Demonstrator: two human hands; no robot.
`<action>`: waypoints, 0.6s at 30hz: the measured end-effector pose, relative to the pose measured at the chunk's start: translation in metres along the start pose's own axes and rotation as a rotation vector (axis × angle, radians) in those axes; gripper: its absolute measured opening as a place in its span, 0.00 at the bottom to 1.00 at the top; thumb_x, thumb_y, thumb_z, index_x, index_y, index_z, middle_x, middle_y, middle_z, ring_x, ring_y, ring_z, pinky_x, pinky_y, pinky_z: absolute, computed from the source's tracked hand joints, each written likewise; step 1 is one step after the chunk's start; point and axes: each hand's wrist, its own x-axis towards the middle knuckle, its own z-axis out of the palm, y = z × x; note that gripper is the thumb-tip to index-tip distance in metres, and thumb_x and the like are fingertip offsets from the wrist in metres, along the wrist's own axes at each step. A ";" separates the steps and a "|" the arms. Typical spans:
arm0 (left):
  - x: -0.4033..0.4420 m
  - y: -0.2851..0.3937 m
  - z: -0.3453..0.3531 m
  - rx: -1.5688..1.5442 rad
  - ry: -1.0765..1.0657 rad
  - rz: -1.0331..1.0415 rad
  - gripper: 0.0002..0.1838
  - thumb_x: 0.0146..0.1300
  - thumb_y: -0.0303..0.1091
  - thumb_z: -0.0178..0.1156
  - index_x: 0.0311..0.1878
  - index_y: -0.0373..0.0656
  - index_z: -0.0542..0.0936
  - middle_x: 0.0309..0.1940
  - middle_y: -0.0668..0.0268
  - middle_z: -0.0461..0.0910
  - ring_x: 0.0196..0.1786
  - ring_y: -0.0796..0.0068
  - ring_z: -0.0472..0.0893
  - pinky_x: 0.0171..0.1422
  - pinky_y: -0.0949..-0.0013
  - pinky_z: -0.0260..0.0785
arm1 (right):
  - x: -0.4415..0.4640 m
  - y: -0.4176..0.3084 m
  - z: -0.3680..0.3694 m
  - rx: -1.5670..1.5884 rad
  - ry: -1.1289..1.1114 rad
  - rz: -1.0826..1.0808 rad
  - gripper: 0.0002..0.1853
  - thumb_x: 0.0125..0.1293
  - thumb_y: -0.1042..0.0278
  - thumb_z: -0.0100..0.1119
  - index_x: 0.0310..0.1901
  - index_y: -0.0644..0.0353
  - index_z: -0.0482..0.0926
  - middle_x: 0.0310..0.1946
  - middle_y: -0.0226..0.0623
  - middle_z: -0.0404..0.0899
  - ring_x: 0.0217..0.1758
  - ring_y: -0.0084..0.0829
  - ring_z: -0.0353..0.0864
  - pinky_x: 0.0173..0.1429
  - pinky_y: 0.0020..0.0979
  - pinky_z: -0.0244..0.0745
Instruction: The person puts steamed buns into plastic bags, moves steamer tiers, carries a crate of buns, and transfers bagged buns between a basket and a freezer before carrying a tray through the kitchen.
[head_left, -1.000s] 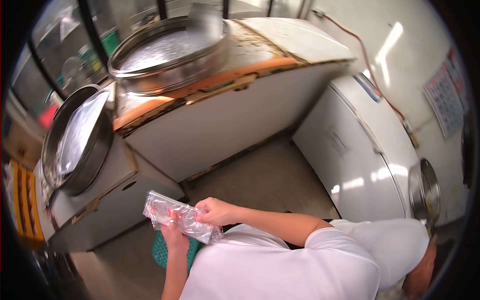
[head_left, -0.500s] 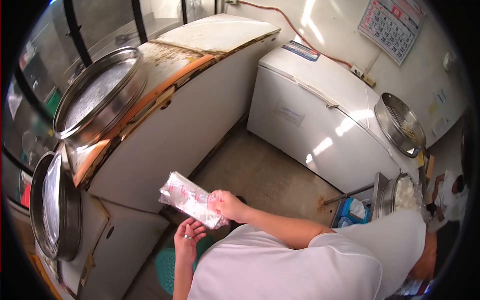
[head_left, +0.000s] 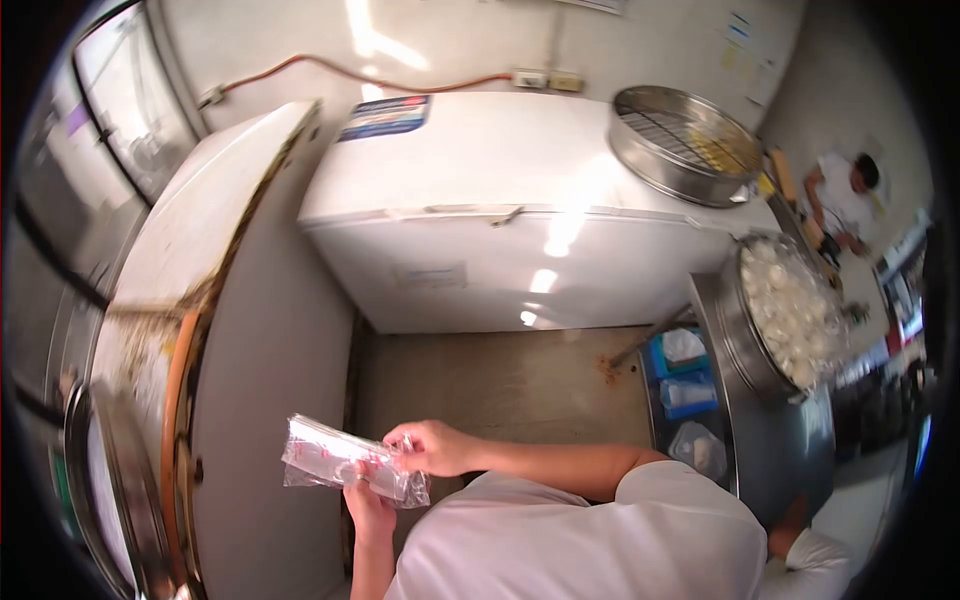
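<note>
A flat pack of clear plastic bags with red print is held low in front of my body, tilted slightly down to the right. My left hand grips its lower edge from beneath, thumb showing against the front. At the pack's right end, my right hand has its fingers bent and closed on the upper edge. Parts of the fingers of both hands are hidden by the plastic.
Ahead stands a white chest freezer with a round metal steamer on its lid. A worn white cabinet is at left. White rounded pieces fill a pan on the right table. Another person is farther right.
My view has swung right, toward the freezer. My left hand, open below the pack before, has taken hold of it. My right hand keeps its grip.
</note>
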 end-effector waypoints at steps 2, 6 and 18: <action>0.037 0.002 0.040 0.017 -0.085 -0.063 0.19 0.80 0.40 0.54 0.63 0.34 0.73 0.53 0.58 0.80 0.55 0.63 0.82 0.61 0.55 0.78 | -0.004 0.014 -0.048 0.156 0.172 0.028 0.17 0.76 0.61 0.61 0.59 0.63 0.81 0.45 0.38 0.87 0.44 0.26 0.86 0.48 0.30 0.83; 0.090 -0.012 0.114 0.104 -0.266 -0.208 0.18 0.79 0.37 0.55 0.63 0.35 0.73 0.52 0.59 0.80 0.54 0.62 0.83 0.61 0.53 0.78 | -0.053 0.027 -0.122 0.349 0.661 0.133 0.12 0.80 0.63 0.56 0.48 0.64 0.82 0.39 0.32 0.84 0.37 0.21 0.83 0.40 0.26 0.81; 0.157 -0.102 0.301 0.282 -0.713 -0.600 0.18 0.77 0.35 0.60 0.62 0.33 0.75 0.51 0.60 0.80 0.54 0.68 0.80 0.63 0.57 0.73 | -0.163 0.060 -0.158 0.554 1.364 0.292 0.05 0.72 0.72 0.64 0.40 0.65 0.81 0.31 0.33 0.82 0.31 0.23 0.83 0.38 0.28 0.81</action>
